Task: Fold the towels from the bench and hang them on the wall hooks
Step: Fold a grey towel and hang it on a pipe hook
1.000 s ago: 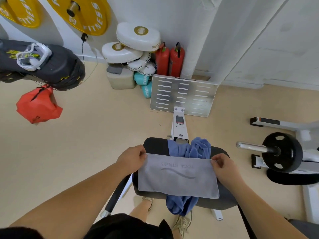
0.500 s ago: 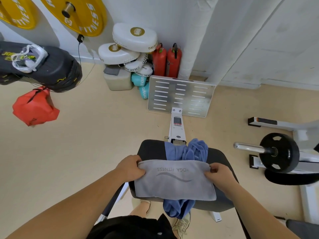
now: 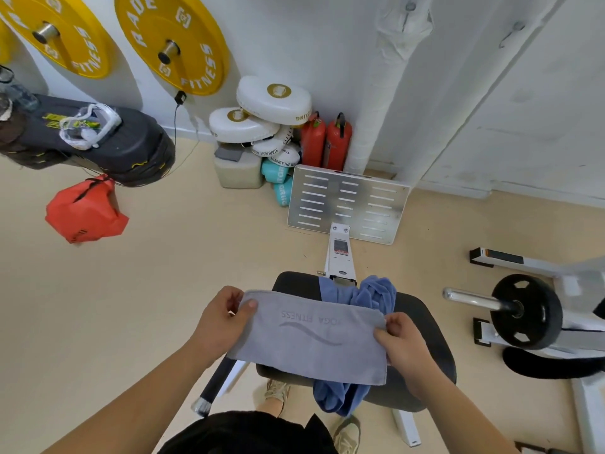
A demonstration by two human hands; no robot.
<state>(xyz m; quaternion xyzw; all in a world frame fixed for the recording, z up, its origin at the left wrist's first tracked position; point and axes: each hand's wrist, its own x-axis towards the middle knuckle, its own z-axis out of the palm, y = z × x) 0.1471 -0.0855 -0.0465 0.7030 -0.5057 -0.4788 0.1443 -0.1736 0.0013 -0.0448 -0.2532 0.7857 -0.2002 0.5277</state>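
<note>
A grey towel (image 3: 311, 342) with upside-down "YOGA FITNESS" print is folded into a flat band and held up over the black bench pad (image 3: 422, 342). My left hand (image 3: 222, 319) pinches its far left corner, thumb on top. My right hand (image 3: 401, 342) pinches its right edge. Under it a crumpled blue towel (image 3: 373, 293) lies across the pad and hangs over the near edge. High on the white wall a white towel (image 3: 404, 31) hangs from one hook, and a bare hook (image 3: 514, 31) is to its right.
The bench's metal footplate (image 3: 347, 201) stands ahead by the wall, with white pads (image 3: 271, 99) and red extinguishers (image 3: 327, 142) behind it. A barbell with a black plate (image 3: 523, 311) is at the right. A black bag (image 3: 98, 142) and red pouch (image 3: 85, 211) hang left.
Both hands have lifted the grey towel slightly off the bench and shifted it left; my view has tilted up, showing more of the wall and the hooks.
</note>
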